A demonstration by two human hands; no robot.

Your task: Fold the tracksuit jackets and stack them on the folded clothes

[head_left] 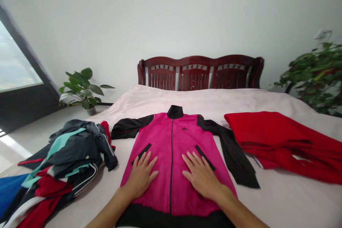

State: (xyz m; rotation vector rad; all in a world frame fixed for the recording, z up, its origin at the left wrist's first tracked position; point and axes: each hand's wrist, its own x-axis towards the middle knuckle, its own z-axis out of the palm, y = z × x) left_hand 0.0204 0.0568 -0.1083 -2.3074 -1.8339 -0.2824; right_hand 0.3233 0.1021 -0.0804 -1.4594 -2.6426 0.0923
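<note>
Head view: the pink-and-black jacket [171, 165] is spread zip-up on the bed [283, 203], collar [175, 112] toward the far edge, with left hand [141, 175] and right hand [201, 175] laid open on it, nothing gripped, presumably so it is kept flat.

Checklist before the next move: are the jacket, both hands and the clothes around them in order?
1. Jacket front side up on the bed: ok.
2. Zip closed along its visible length: ok.
3. Left hand and right hand flat on the jacket front, gripping nothing: ok.
4. Sleeves laid out alike: not ok; the left sleeve points outward, the right sleeve slants down toward the near side.
5. Bottom band fully in view: not ok; the picture's lower edge cuts it off.
6. Right sleeve free of the red cloth: cannot tell; they lie too close together.
</note>
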